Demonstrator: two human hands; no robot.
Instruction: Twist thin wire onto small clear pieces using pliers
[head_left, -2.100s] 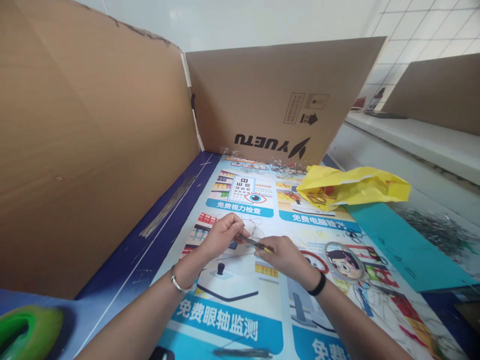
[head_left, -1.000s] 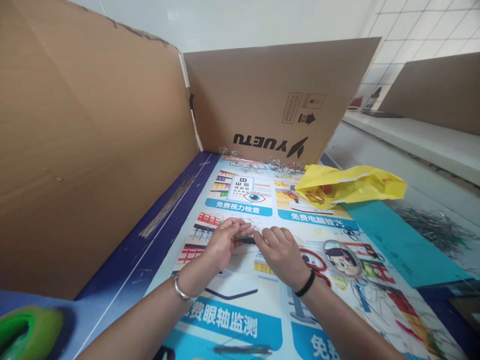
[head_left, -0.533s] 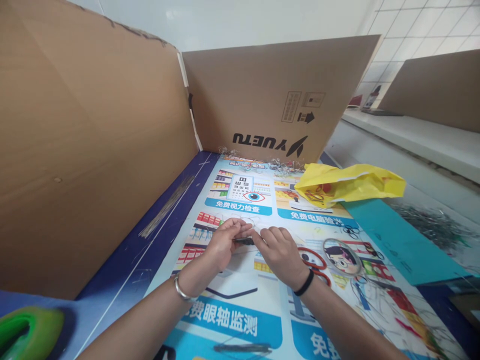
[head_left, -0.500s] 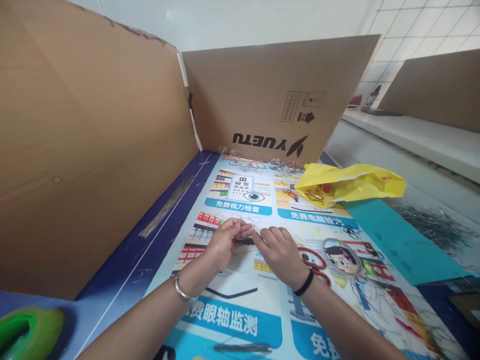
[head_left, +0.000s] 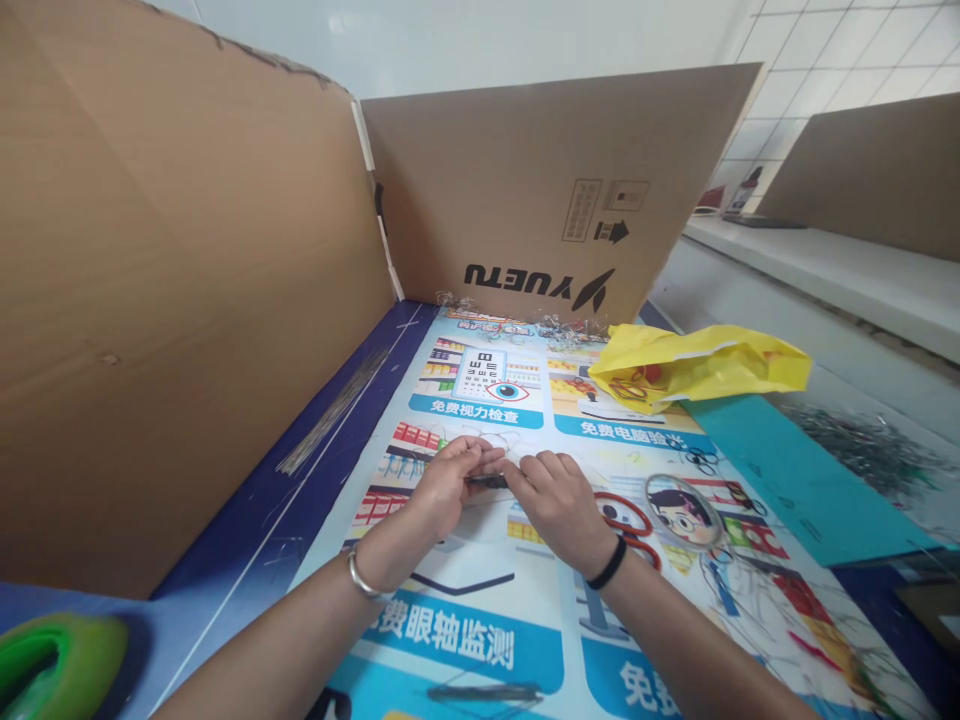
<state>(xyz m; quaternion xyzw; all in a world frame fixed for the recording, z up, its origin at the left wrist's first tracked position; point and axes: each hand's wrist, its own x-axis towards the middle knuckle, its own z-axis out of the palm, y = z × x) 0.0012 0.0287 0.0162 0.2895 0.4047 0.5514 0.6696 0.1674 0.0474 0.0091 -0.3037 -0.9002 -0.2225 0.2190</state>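
Observation:
My left hand (head_left: 448,488) and my right hand (head_left: 559,505) meet over the printed sheet (head_left: 420,600), their fingertips almost touching. A short, dark, thin piece (head_left: 487,481) lies between them. The left fingers are bent around its left end, and the right thumb and index finger pinch near its other end. Its exact kind is too small to make out. Faint thin strands seem to run near the fingertips. Just right of the right hand are red-handled scissors (head_left: 626,510). Nearer to me lies a bundle of dark thin wires (head_left: 484,692).
Cardboard panels (head_left: 555,180) stand at the left and back. A wire bundle (head_left: 330,415) lies left of the sheet. A yellow bag (head_left: 697,365), a teal board (head_left: 795,490) and tangled wires (head_left: 862,450) are at the right. A green tape roll (head_left: 90,650) sits at the lower left.

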